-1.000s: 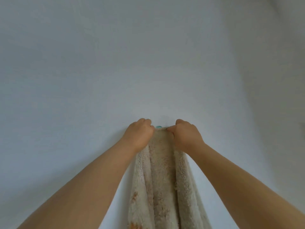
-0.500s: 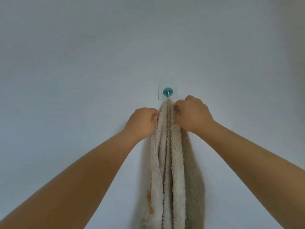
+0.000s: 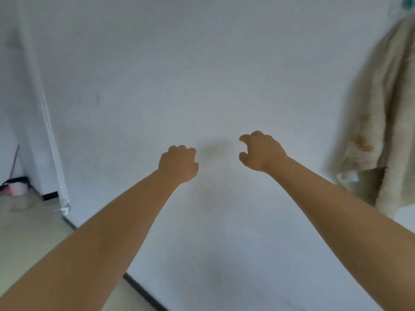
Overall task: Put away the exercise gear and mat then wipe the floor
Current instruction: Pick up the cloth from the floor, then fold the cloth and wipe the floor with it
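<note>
Beige and shaggy, a stained terry towel [image 3: 379, 122] hangs from a teal wall hook [image 3: 407, 3] at the far right, well apart from both hands. The left hand [image 3: 178, 163] hovers before the white wall [image 3: 157, 75] with fingers curled under, holding nothing; the right hand [image 3: 261, 151] is loosely clawed, thumb and fingers apart, also empty. Pale floor [image 3: 24, 234] and a black skirting strip [image 3: 143, 292] show at lower left; no exercise gear or mat is in view. With the cloth hung, the wiping step appears finished or nearly so; any next move calls only for lowering the arms and checking the floor.
</note>
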Demonstrator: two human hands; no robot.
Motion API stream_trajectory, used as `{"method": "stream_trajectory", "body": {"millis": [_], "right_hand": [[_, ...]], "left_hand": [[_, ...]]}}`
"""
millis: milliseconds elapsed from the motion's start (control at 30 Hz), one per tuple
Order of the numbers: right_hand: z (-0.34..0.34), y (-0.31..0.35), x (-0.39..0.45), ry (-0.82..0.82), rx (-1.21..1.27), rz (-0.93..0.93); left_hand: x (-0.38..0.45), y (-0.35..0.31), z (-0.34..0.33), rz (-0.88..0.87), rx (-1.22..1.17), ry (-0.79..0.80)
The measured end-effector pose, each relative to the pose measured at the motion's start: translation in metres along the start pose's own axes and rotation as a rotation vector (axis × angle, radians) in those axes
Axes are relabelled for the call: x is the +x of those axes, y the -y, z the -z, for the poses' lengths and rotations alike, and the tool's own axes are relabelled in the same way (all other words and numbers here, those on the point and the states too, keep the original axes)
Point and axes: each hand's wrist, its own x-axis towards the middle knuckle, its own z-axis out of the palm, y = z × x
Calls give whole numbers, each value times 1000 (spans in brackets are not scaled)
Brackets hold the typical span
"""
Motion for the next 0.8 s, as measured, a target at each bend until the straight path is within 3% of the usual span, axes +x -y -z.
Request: {"method": "stream_trajectory", "body": {"millis": [267,500,800], "right_hand": [[-152,227,-46,403,117,349],[-271,415,-91,720,206,643],[-397,657,-58,929,283,871]], "left_hand": [[-145,224,-73,338,56,271],[-258,382,-138,641,26,513],[-276,595,-204,937,-13,697]]}}
